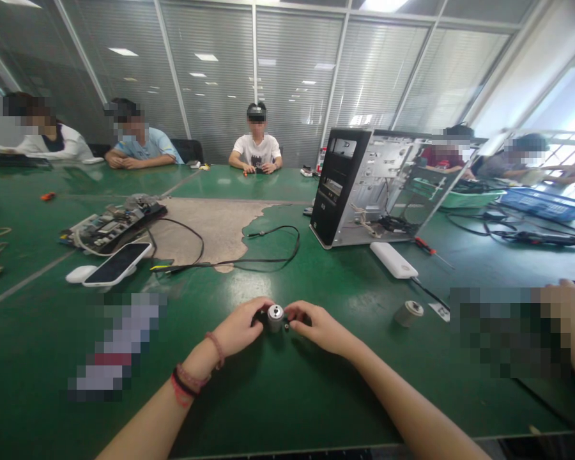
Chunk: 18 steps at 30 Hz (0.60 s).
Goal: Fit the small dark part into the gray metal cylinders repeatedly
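A short silver metal cylinder (275, 319) stands upright on the green table in front of me, with a dark mark and holes on its pale top. My left hand (237, 329) is curled around its left and far side, thumb low and index finger behind. From the right, my right hand (319, 326) reaches in, thumb and index finger bent close together. At those fingertips is a tiny round dark part with a bright middle (287, 326). The fingers partly hide how firmly either thing is gripped.
A similar metal cylinder (409, 314) stands to the right, near a white power bank (393, 260). An open computer case (342, 188), a screwdriver (434, 252), a phone (118, 264), a circuit assembly (112, 227) and a black cable (268, 260) lie beyond. Another person's hand (568, 313) is at far right.
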Motion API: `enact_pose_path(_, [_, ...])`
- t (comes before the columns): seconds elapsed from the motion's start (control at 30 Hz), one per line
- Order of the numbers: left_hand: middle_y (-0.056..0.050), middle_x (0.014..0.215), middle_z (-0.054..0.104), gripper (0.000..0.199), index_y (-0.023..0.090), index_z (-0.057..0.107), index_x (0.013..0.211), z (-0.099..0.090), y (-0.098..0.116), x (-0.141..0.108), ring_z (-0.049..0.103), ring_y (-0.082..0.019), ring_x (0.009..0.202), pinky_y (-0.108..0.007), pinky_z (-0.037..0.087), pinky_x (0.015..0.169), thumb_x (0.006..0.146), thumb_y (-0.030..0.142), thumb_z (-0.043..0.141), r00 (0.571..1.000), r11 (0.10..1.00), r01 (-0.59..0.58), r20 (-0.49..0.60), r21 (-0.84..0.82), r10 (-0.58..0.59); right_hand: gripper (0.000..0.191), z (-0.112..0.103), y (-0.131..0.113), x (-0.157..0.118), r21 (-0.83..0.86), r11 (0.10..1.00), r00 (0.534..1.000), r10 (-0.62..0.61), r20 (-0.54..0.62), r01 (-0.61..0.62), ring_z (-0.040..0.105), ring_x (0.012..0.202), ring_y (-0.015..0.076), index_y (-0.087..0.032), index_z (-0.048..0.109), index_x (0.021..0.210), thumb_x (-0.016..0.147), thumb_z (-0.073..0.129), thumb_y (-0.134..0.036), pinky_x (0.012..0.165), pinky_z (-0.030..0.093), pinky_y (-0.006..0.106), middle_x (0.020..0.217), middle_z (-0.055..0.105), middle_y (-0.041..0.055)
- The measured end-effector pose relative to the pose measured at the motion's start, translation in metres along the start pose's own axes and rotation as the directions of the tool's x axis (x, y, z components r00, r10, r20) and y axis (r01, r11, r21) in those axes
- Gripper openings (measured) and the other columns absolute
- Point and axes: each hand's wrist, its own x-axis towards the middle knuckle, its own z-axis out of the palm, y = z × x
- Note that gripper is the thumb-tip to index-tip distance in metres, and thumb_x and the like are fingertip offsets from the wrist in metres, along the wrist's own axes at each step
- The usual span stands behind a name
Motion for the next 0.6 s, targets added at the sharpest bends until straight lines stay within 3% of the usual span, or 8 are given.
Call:
enact_pose_path(0.13, [-0.003,0.098,0.067,0.047,0.018,0.059,0.101,-0.001,0.002,0.001,0.061,-0.018,0.093,-0.03,0.046,0.086,0.062,-0.001,0.04,1.0,1.0,0.013,-0.022,-0.019,-0.013,0.025,-0.007,0.001,0.001,0.117,0.993,0.998,0.039,-0.045,-0.033,0.059,0.082,0.0156,-0.02,0.057,0.111,0.087,0.048,-0.021,0.071,0.046,0.029,0.092,0.064,0.0034])
enact_pose_path(0.33, [-0.003,0.095,0.066,0.046,0.018,0.059,0.098,-0.002,0.003,-0.001,0.061,-0.016,0.092,-0.029,0.046,0.088,0.062,-0.003,0.038,0.996,0.998,0.002,-0.085,-0.068,-0.008,0.04,0.008,-0.008,0.003,-0.088,0.988,0.984,-0.134,-0.118,0.125,0.054,0.101,0.022,-0.021,0.055,0.111,0.075,0.068,-0.032,0.09,0.04,0.038,0.106,0.059,0.0066])
enact_pose_path(0.6, [-0.002,0.085,0.066,0.037,0.017,0.061,0.088,-0.001,-0.005,0.0,0.061,-0.016,0.081,-0.028,0.048,0.079,0.064,-0.002,0.039,0.99,0.998,0.064,-0.124,0.001,-0.063,0.029,0.03,-0.009,0.01,-0.088,0.987,0.98,-0.144,-0.14,0.133,0.056,0.094,0.0199,-0.021,0.055,0.105,0.079,0.063,-0.029,0.085,0.041,0.035,0.099,0.062,0.0048])
